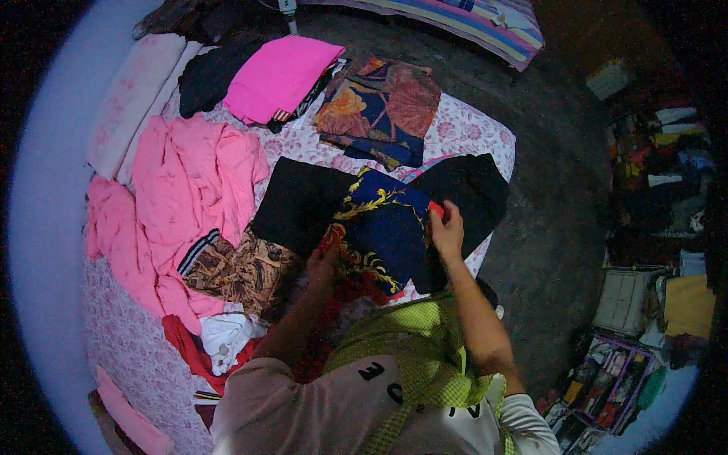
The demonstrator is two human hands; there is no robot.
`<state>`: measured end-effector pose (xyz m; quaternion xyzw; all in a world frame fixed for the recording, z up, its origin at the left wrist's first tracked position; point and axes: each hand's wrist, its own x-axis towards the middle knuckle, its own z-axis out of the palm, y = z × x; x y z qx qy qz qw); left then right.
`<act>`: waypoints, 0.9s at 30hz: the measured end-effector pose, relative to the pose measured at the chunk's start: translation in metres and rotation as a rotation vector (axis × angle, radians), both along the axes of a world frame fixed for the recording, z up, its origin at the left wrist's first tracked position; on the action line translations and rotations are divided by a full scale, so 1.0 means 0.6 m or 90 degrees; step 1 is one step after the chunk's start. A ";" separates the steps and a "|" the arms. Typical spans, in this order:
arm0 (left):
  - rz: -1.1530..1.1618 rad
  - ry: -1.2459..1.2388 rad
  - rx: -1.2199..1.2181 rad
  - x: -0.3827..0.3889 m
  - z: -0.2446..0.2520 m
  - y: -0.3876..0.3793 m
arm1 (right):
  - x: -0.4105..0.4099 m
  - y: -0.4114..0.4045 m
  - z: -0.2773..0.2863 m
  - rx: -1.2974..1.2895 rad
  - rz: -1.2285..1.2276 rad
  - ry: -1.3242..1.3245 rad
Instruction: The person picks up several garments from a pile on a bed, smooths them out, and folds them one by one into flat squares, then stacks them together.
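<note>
Both my hands are on a navy cloth with gold scroll print (387, 227), which lies in front of me on the bed. My right hand (447, 230) pinches its right edge, where a small red part shows. At the cloth's left edge is my left hand (327, 256), in shadow, its fingers curled at the patterned border. Beneath and to the left lies a folded black cloth (301, 199). Another black garment (478, 193) is to the right. A brown patterned garment with a striped band (239, 273) lies left of my left hand.
Crumpled pink fabric (193, 170) covers the left side of the flowered bedsheet (466, 128). Folded bright pink cloth (284, 77) and floral cloth (381, 108) lie at the far side. White cloth (230, 335) rests on red cloth at lower left. Filled shelves (611, 375) stand at right.
</note>
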<state>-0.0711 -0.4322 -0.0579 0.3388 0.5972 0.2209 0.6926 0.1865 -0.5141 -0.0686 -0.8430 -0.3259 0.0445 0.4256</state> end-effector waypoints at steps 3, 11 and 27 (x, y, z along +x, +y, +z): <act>0.022 0.045 0.066 -0.016 -0.047 0.018 | -0.069 -0.051 -0.016 0.084 -0.102 0.268; 0.040 -0.065 -0.034 -0.046 -0.004 0.009 | -0.142 -0.082 -0.016 0.114 -0.089 0.584; -0.190 -0.275 -0.300 0.017 0.005 -0.097 | -0.157 -0.077 0.067 0.348 -0.070 1.238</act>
